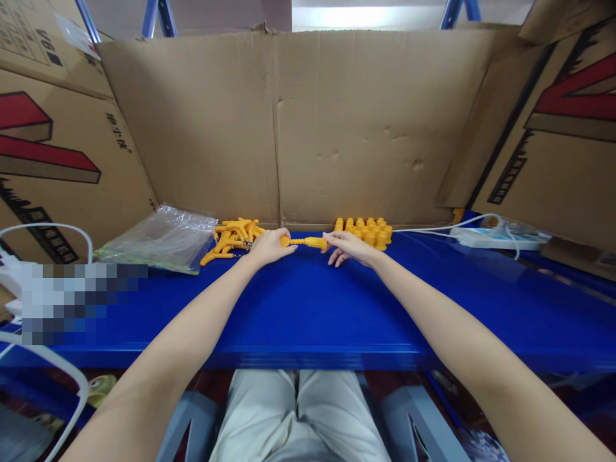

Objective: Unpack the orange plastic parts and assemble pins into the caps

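Observation:
Both my hands reach to the back of the blue table (308,308). Between them I hold one orange plastic piece (304,242), a threaded rod with a thicker cap at its right end. My left hand (269,247) is closed on the rod's left end. My right hand (349,247) pinches the cap end, its other fingers spread downward. A loose pile of orange threaded rods (233,236) lies just left of my left hand. A cluster of orange caps (368,230) stands behind my right hand.
Cardboard walls (274,128) enclose the table at the back and both sides. A clear plastic bag (161,239) lies at back left. A white power strip (495,239) with cables sits at back right. White cables (48,228) loop at the left edge.

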The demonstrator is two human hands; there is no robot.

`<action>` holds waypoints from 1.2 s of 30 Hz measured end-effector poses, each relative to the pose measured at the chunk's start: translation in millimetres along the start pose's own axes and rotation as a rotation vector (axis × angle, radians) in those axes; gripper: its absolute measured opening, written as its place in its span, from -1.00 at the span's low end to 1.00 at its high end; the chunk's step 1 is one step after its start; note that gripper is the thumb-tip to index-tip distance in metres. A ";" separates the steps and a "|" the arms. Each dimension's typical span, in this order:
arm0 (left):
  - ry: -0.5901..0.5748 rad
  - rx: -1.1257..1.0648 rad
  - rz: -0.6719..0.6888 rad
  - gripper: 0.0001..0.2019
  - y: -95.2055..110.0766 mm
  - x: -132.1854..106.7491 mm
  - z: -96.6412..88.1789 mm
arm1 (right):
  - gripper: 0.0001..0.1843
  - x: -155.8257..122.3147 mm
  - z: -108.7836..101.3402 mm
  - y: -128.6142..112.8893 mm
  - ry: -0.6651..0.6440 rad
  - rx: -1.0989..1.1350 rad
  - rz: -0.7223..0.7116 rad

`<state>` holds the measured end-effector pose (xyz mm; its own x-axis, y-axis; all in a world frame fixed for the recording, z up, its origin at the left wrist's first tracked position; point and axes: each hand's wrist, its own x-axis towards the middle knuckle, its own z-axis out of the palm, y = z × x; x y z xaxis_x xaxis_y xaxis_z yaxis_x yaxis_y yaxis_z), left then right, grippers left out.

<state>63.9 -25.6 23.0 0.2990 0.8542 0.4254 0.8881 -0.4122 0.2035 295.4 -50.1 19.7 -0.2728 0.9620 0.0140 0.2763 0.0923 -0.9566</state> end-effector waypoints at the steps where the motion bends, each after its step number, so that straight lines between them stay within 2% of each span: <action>1: 0.000 -0.001 -0.003 -0.65 -0.1 0.0 0.0 | -0.63 1.1 -1.2 1.4 0.003 -0.001 -0.028; 4: 0.001 -0.003 -0.012 -0.65 0.0 -0.2 0.0 | -0.55 5.1 -4.0 6.3 -0.005 0.004 -0.091; 12: 0.017 0.006 0.000 -0.64 2.0 -1.5 -0.4 | -0.80 7.8 -2.9 6.3 0.025 0.042 -0.085; 17: 0.022 0.012 0.005 -0.64 2.7 -1.5 0.0 | -0.76 6.4 -0.5 3.8 0.052 0.073 -0.068; 24: 0.019 0.022 0.015 -0.64 4.9 -2.7 -1.4 | -0.60 9.3 1.7 5.8 0.074 0.068 -0.010; 28: 0.021 0.021 0.018 -0.64 4.4 -2.4 -1.0 | -0.61 9.0 2.1 4.0 0.071 0.112 0.021; 32: 0.017 0.009 -0.010 -0.63 2.7 -2.0 -0.9 | -0.77 6.9 -1.3 1.1 0.020 0.168 0.001; 36: 0.017 0.010 -0.020 -0.62 2.3 -2.3 -1.3 | -0.68 5.6 -4.2 0.8 0.014 0.166 -0.025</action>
<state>64.8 -28.9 23.7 0.2757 0.8567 0.4359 0.8970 -0.3922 0.2036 298.0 -43.6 20.3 -0.2642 0.9636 0.0416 0.1128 0.0737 -0.9909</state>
